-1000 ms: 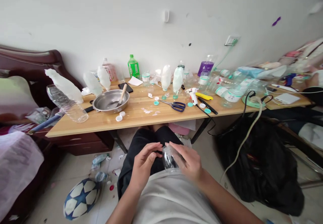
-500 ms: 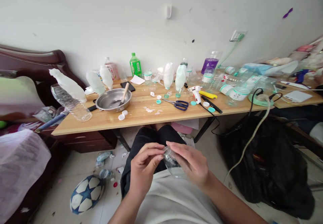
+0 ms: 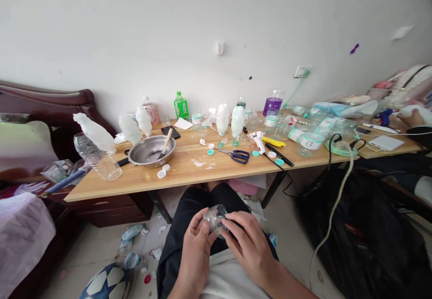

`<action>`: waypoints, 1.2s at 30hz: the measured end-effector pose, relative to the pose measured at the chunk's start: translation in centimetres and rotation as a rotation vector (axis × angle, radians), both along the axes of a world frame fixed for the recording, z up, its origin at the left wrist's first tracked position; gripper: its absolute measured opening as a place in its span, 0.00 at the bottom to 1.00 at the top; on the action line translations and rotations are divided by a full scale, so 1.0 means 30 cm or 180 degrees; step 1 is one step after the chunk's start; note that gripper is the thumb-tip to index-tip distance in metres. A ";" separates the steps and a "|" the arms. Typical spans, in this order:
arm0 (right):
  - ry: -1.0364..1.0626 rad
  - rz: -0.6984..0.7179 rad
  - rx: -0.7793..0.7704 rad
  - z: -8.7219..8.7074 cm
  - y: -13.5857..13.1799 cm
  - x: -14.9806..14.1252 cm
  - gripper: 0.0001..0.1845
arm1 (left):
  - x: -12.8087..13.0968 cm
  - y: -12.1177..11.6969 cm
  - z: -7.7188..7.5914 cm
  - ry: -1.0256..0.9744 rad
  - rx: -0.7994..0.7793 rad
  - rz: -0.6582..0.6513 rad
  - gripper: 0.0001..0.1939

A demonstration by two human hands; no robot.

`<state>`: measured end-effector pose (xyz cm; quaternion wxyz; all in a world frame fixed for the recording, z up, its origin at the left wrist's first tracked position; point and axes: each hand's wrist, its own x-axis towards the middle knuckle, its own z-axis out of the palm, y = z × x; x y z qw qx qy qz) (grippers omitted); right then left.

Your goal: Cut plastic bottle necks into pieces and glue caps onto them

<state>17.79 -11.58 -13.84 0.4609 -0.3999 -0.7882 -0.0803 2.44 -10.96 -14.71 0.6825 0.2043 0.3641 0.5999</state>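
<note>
Over my lap is a clear plastic bottle piece [image 3: 214, 216], short and rounded, partly covered by my fingers. My left hand [image 3: 199, 240] grips it from the left, thumb in front and fingers behind. From the right, the fingers of my right hand [image 3: 248, 240] close on its other side. Beyond my knees, on the table, lie blue-handled scissors [image 3: 239, 156], a white glue gun [image 3: 258, 141] and a yellow cutter [image 3: 273, 142]. Two white-coated bottle shapes [image 3: 222, 120] stand neck-down on green caps behind the scissors.
On the wooden table [image 3: 189, 177], a steel bowl [image 3: 148, 150] holds a brush, beside a tilted clear bottle [image 3: 97, 157]. Labelled bottles [image 3: 310, 141] crowd the right. A ball [image 3: 106, 283] is on the littered floor. At far right, another person's hand [image 3: 412, 118] holds something white.
The bottle piece has turned between my hands, and my left fingers now wrap its side. The view has tilted up, and another person's hand has come into sight.
</note>
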 end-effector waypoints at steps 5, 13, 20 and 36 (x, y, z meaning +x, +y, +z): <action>-0.0252 0.0145 -0.0492 0.029 0.020 -0.016 0.18 | -0.002 0.001 0.010 0.0138 -0.0210 -0.0193 0.21; -0.0361 0.0167 -0.0454 -0.017 0.038 -0.032 0.15 | -0.017 0.029 -0.033 -0.0359 -0.0347 -0.0233 0.10; -0.0854 -0.0081 -0.1337 0.252 0.504 -0.087 0.12 | -0.088 0.124 -0.042 -0.0880 -0.0943 0.0414 0.10; -0.2089 -0.1083 -0.2313 0.333 1.043 0.033 0.18 | -0.075 0.137 0.037 -0.0706 -0.0481 -0.0459 0.22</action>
